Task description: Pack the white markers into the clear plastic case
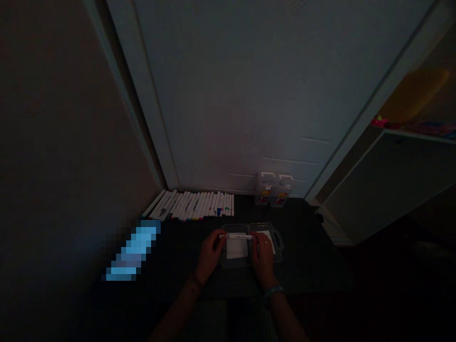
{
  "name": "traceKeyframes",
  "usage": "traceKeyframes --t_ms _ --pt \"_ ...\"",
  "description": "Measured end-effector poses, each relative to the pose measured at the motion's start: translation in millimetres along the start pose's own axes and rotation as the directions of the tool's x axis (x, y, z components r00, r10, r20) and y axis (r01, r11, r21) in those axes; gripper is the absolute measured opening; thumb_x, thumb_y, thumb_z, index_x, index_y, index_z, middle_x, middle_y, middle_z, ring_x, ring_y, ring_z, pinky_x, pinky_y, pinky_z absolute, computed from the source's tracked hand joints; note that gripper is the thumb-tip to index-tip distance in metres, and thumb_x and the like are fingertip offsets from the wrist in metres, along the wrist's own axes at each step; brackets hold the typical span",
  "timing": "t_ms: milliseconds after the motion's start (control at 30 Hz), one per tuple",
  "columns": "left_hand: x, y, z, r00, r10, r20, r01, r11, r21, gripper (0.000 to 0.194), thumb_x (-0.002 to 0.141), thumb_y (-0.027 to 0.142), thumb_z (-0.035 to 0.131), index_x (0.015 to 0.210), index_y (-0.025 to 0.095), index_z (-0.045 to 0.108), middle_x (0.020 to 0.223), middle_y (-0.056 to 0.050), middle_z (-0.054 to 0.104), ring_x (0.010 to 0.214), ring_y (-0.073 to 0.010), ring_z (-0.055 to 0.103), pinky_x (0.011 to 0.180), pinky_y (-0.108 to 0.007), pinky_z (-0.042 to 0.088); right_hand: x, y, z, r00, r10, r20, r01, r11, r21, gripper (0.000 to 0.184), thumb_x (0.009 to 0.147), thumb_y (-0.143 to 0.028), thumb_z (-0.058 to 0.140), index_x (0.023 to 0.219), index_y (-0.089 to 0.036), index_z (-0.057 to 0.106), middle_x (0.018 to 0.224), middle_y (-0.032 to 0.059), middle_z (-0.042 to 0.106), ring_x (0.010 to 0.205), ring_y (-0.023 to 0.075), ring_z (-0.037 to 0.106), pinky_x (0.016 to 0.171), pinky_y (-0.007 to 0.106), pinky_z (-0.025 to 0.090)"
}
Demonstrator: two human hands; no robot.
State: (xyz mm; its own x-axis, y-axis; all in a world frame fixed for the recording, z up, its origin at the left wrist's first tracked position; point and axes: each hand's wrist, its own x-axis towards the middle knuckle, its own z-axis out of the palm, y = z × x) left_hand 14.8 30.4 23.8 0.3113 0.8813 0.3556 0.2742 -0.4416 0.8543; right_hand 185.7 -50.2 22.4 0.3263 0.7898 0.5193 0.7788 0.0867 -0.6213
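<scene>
A white marker [239,236] lies level between my two hands, held at both ends. My left hand [211,251] is closed on its left end, and my right hand [262,252] pinches the right end. Beneath the marker, a clear plastic case [235,263] lies unfolded on the dark table, with white paper [237,249] in its left half and another white sheet [269,236] partly hidden by my right hand. Along the back left of the table, several white markers [192,205] are lined up side by side.
Two clear plastic cases [264,190] with handles and coloured labels stand upright against the white panel [228,104] behind the dark table [306,270]. At left lies a bright, pixelated blue rectangle [133,251]. A cabinet [399,185] stands at right. The room is dim.
</scene>
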Motion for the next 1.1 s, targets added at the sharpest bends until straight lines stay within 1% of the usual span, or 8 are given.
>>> traceKeyframes --t_ms 300,433,633,733,833,900,1000,1100 --pt "-0.2 -0.5 -1.2 1.000 -0.003 0.021 0.002 1.000 0.008 0.020 0.089 0.034 0.045 0.093 0.020 0.059 0.091 -0.003 0.065 0.085 -0.0190 0.060 0.076 -0.028 0.046 -1.3 2.2 0.6 1.000 -0.008 0.007 0.008 1.000 0.025 0.026 0.096 -0.028 0.032 0.104 -0.021 0.056 0.094 0.0063 0.059 0.090 0.0207 0.052 0.082 0.037 0.040" --pt "0.2 -0.4 -0.3 1.000 0.001 0.014 -0.001 1.000 0.004 0.020 0.089 0.034 0.045 0.094 0.020 0.059 0.091 -0.003 0.065 0.086 -0.0188 0.060 0.075 -0.028 0.046 -0.7 3.8 1.6 1.000 -0.014 0.004 0.014 0.999 0.037 0.026 0.096 -0.027 0.032 0.104 -0.021 0.056 0.094 0.0067 0.059 0.088 0.0206 0.053 0.080 0.037 0.041" --pt "0.0 -0.9 0.0 1.000 0.018 -0.009 -0.017 1.000 0.021 0.020 0.089 0.034 0.045 0.094 0.020 0.058 0.092 -0.003 0.064 0.086 -0.0184 0.060 0.076 -0.028 0.046 -0.6 3.4 2.3 1.000 -0.012 -0.014 0.013 0.996 0.083 0.025 0.095 -0.026 0.035 0.105 -0.021 0.057 0.096 0.0067 0.059 0.092 0.0199 0.053 0.084 0.037 0.041" --pt "0.3 -2.7 0.9 1.000 0.016 0.008 -0.017 1.000 0.022 0.019 0.089 0.034 0.045 0.095 0.021 0.058 0.093 -0.003 0.064 0.086 -0.0182 0.060 0.076 -0.028 0.046 -1.6 1.7 0.8 1.000 0.000 -0.028 0.005 0.989 0.148 0.024 0.095 -0.026 0.036 0.107 -0.020 0.056 0.098 0.0072 0.058 0.094 0.0195 0.053 0.083 0.035 0.042" --pt "1.1 -5.4 3.0 0.998 0.029 0.061 -0.031 0.999 0.032 0.021 0.091 0.033 0.042 0.096 0.021 0.057 0.093 -0.004 0.063 0.087 -0.0183 0.060 0.076 -0.028 0.047 -3.8 0.6 -0.7 0.999 0.005 -0.049 0.005 0.979 0.206 0.023 0.094 -0.025 0.038 0.111 -0.020 0.055 0.099 0.0072 0.058 0.090 0.0186 0.054 0.079 0.034 0.044" --pt "2.0 -7.6 4.7 0.994 0.060 0.091 -0.066 0.996 0.068 0.023 0.092 0.032 0.038 0.095 0.022 0.058 0.093 -0.004 0.063 0.089 -0.0188 0.059 0.080 -0.030 0.046 -5.5 0.5 -1.3 0.999 -0.014 -0.046 0.024 0.974 0.227 0.022 0.093 -0.024 0.041 0.109 -0.021 0.056 0.096 0.0068 0.058 0.087 0.0183 0.054 0.077 0.033 0.044" --pt "3.5 -10.9 6.2 0.989 0.102 0.110 -0.121 0.976 0.182 0.026 0.093 0.031 0.035 0.094 0.022 0.060 0.094 -0.005 0.063 0.092 -0.0205 0.057 0.085 -0.035 0.043 -7.3 0.7 -1.4 0.998 -0.047 -0.028 0.053 0.967 0.250 0.019 0.092 -0.022 0.043 0.104 -0.021 0.058 0.091 0.0060 0.058 0.084 0.0182 0.054 0.075 0.032 0.044" --pt "4.5 -12.6 6.4 0.983 0.119 0.137 -0.152 0.953 0.262 0.026 0.094 0.031 0.036 0.094 0.023 0.060 0.093 -0.004 0.064 0.090 -0.0213 0.055 0.085 -0.037 0.042 -8.0 0.5 -1.5 0.997 -0.078 -0.015 0.079 0.961 0.265 0.018 0.090 -0.022 0.047 0.104 -0.022 0.059 0.089 0.0051 0.058 0.081 0.0179 0.053 0.073 0.032 0.044"
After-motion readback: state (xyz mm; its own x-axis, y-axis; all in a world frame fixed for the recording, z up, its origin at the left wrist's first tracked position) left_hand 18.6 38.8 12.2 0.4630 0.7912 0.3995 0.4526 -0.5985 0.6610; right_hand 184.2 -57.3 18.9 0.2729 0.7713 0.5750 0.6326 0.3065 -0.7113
